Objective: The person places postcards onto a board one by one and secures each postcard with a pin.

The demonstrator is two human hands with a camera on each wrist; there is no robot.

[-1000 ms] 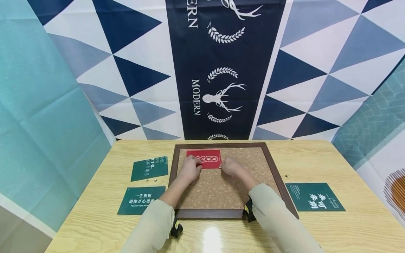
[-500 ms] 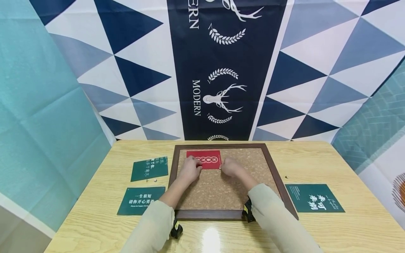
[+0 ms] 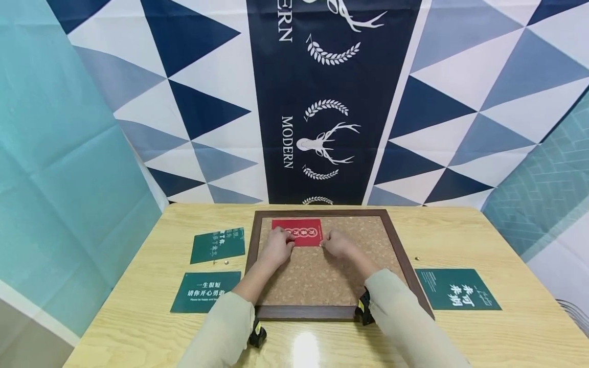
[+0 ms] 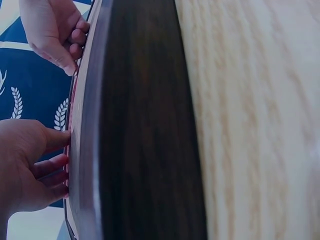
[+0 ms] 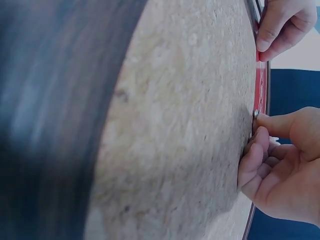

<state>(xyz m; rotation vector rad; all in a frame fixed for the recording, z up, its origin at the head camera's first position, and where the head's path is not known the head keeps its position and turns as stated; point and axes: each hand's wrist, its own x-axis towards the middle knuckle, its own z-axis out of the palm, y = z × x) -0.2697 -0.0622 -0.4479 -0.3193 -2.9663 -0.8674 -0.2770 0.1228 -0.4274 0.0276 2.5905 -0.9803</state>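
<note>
A red card [image 3: 302, 232] with pale printed characters lies on the upper left of a cork board [image 3: 313, 276] with a dark frame. My left hand [image 3: 277, 246] rests on the card's left part, its thumb and fingers spread against it. At the card's lower right corner, my right hand [image 3: 337, 243] holds a small metal thumbtack [image 5: 256, 113] at its thumb tip, the other fingers curled against the cork. The tack's point is hidden. In the left wrist view the board's dark frame [image 4: 145, 125] covers most of the card.
Two green cards, an upper one [image 3: 217, 246] and a lower one [image 3: 204, 292], lie left of the board. Between them are small tacks, one a round silver tack [image 3: 226, 262]. Right of the board lie another green card [image 3: 457, 289] and a tack [image 3: 417, 258]. Behind the table hangs patterned cloth [image 3: 317, 76].
The head view has shifted slightly. Both hands stay at the red card; the right thumb and fingers have moved slightly at its lower right corner.
</note>
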